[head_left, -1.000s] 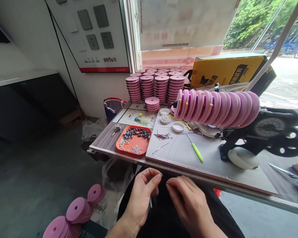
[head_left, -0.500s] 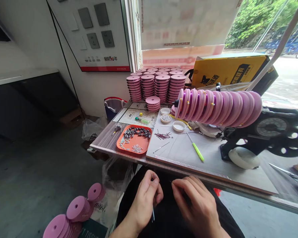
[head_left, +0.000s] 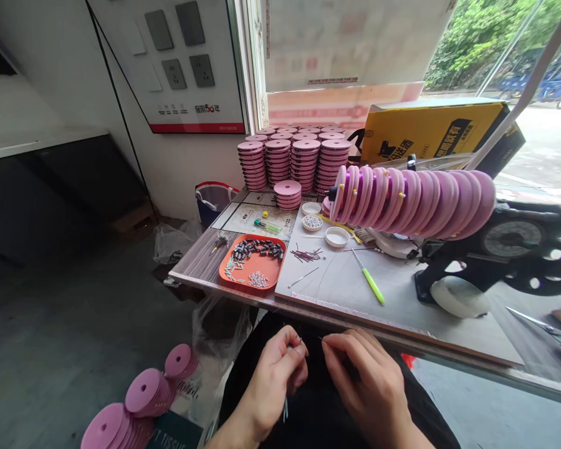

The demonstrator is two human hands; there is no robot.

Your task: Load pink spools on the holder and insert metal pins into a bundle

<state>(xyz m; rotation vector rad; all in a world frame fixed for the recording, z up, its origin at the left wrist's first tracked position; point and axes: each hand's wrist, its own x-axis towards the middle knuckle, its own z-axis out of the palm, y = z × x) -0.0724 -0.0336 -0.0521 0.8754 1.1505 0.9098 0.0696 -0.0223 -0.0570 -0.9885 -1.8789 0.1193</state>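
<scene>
Both my hands are low in front of me, below the near edge of the table. My left hand is closed in a pinch near its fingertips, and a thin pale strand hangs down from it. My right hand is also closed in a pinch, fingertips pointing toward the left hand's, a small gap between them. What each pinch grips is too small to name. On the table ahead sits an orange tray with small dark and silvery parts, and a green-handled tool.
A row of pink spools sits on a black winding machine at right. Stacks of pink spools stand at the back by a yellow box. More pink spools lie at lower left. Small white dishes are mid-table.
My left hand has curled from loose fingers into a tight pinch with a strand hanging from it. My right hand has shifted slightly right, staying pinched. The view has barely moved.
</scene>
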